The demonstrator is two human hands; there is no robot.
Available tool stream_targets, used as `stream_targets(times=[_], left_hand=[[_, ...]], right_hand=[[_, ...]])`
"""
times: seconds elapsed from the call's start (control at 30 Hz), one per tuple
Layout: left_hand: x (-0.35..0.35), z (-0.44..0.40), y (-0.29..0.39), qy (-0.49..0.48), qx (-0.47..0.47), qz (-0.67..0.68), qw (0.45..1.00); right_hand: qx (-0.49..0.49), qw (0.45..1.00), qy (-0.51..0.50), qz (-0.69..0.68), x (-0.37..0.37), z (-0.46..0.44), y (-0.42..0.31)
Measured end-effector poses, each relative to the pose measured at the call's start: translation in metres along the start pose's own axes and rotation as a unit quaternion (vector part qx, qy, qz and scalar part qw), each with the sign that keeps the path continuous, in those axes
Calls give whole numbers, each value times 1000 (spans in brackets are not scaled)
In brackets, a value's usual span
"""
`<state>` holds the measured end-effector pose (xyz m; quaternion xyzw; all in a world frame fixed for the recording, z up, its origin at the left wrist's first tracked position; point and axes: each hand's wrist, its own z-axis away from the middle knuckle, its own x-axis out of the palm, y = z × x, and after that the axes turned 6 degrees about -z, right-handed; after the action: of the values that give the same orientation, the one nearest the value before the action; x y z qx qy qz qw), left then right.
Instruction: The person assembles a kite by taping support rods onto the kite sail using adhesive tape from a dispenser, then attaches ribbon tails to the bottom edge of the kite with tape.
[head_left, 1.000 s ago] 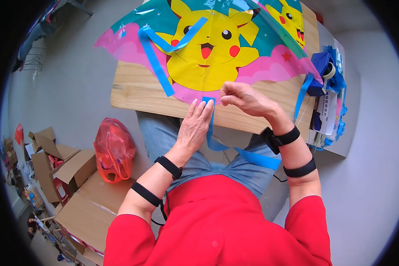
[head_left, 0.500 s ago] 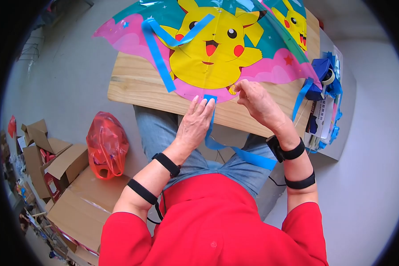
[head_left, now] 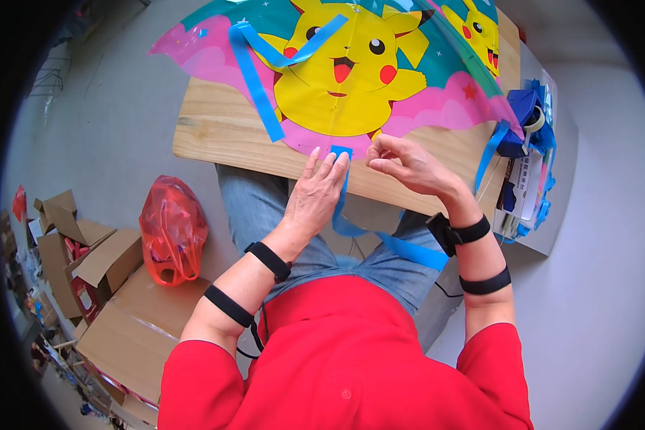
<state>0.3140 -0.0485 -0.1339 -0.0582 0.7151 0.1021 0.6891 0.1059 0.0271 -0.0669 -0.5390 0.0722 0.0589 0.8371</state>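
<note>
A kite (head_left: 315,100) printed with a yellow cartoon figure on pink and teal film lies across the wooden table. At its lower edge, my left hand (head_left: 318,190) is laid flat, fingers outstretched. Those fingertips press the end of a blue ribbon (head_left: 408,252), which drops over the table edge onto my lap. Just to the right, my right hand (head_left: 412,166) hovers by the kite's edge, thumb and fingers pinched together; whatever they hold is too small or hidden to make out. Another blue ribbon (head_left: 254,92) lies folded over the kite's left side.
On the right, a blue tape dispenser (head_left: 522,118) with a roll of tape sits on a box (head_left: 527,183) beside the wooden table (head_left: 222,125). Further ribbon (head_left: 489,156) hangs there. A red plastic bag (head_left: 172,229) and cardboard boxes (head_left: 132,344) stand on the left.
My right hand has shifted slightly left and lower, closer to my left hand, still pinched. My left hand stays on the ribbon end; the kite has barely moved.
</note>
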Motion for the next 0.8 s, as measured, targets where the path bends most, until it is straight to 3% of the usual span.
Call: stream_targets(times=[0.03, 0.13, 0.23, 0.37, 0.8], left_hand=[[2, 0, 0, 2, -1, -1, 1000], [3, 0, 1, 2, 0, -12, 1000], [1, -1, 2, 2, -4, -29, 1000], [3, 0, 4, -6, -10, -33, 999], [13, -2, 4, 21, -9, 21, 999]], right_hand=[[17, 998, -14, 59, -1, -4, -4], [-59, 978, -44, 196, -2, -27, 4], [-29, 960, -80, 266, -4, -48, 3], [26, 949, -119, 292, -6, -70, 2], [-1, 919, -109, 380, -2, -88, 14]])
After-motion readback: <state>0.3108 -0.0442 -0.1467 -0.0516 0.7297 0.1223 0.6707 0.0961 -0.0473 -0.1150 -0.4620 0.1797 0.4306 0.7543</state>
